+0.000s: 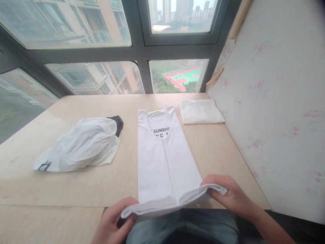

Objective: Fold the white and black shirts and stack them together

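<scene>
A white T-shirt [164, 162] lies lengthwise before me, its sides folded in to the middle. Dark lettering shows at its neck, at the far end. Its near end is lifted off the board at the front edge. My left hand [114, 218] pinches the left corner of that end between thumb and fingers. At the right corner, my right hand [228, 193] grips the cloth the same way, thumb and fingers on either side of the layers. The lifted edge sags a little between both hands.
A crumpled white garment [83, 145] with a dark part lies on the left of the pale board [127, 101]. A flat folded white cloth [200, 112] sits at the back right, near the flowered wall [279, 101]. Dark-framed windows [177, 51] stand behind.
</scene>
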`<action>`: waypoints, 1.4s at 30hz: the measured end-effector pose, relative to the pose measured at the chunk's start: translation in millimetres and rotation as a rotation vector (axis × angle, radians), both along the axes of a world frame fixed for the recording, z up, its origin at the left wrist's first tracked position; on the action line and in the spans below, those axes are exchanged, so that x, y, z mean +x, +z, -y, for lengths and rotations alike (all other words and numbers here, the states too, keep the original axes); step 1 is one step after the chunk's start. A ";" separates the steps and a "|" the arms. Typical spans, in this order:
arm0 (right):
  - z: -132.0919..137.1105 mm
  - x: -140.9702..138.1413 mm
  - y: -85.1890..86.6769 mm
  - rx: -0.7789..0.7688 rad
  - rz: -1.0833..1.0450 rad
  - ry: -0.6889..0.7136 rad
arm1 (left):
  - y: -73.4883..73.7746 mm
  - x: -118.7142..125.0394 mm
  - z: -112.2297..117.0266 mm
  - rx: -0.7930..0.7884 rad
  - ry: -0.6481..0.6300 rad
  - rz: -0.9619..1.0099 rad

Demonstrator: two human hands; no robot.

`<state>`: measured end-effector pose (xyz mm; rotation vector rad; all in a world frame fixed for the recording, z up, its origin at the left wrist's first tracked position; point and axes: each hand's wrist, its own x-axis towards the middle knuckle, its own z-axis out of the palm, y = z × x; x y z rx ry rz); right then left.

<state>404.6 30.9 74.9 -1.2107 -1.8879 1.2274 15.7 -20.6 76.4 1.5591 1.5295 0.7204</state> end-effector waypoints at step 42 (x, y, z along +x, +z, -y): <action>-133.0 -106.5 -110.9 0.551 0.764 -0.048 | -97.2 92.3 -148.0 0.459 -0.143 -0.849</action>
